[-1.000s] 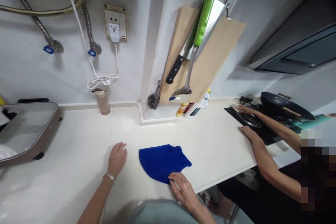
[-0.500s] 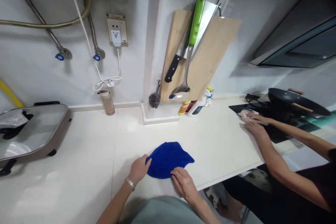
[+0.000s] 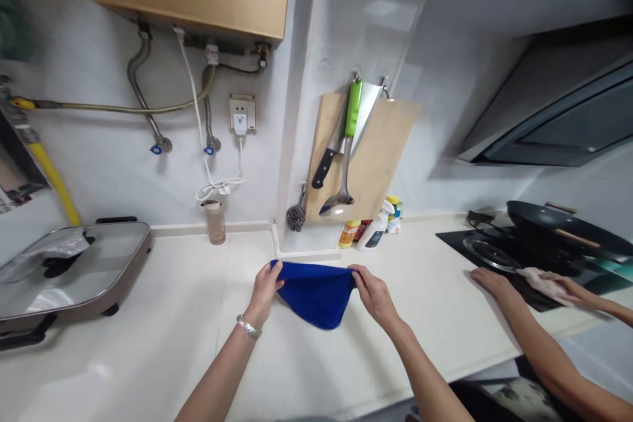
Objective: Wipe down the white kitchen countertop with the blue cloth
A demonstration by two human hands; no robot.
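A blue cloth (image 3: pixel 316 297) is stretched between my two hands above the white countertop (image 3: pixel 163 343), its top edge pulled nearly straight and the rest hanging down in a rounded flap. My left hand (image 3: pixel 266 290), with a silver band on the wrist, pinches the cloth's left corner between thumb and fingers. At the right corner my right hand (image 3: pixel 374 291) grips it the same way. The pillar base with a steel scrubber (image 3: pixel 295 217) hanging on it is just beyond the cloth.
An electric pan with glass lid (image 3: pixel 99 270) sits at left, a bottle (image 3: pixel 215 223) by the wall. A spray bottle (image 3: pixel 376 227) stands below the hanging cutting board (image 3: pixel 380 151). At right, a co-worker's hand holds a pale cloth (image 3: pixel 541 283) on the black stove (image 3: pixel 475 244), near a wok (image 3: pixel 568 224).
My hands have lifted the blue cloth off the counter and drawn its edge out between them. My view has tilted up. The co-worker's pale cloth has moved right across the stove.
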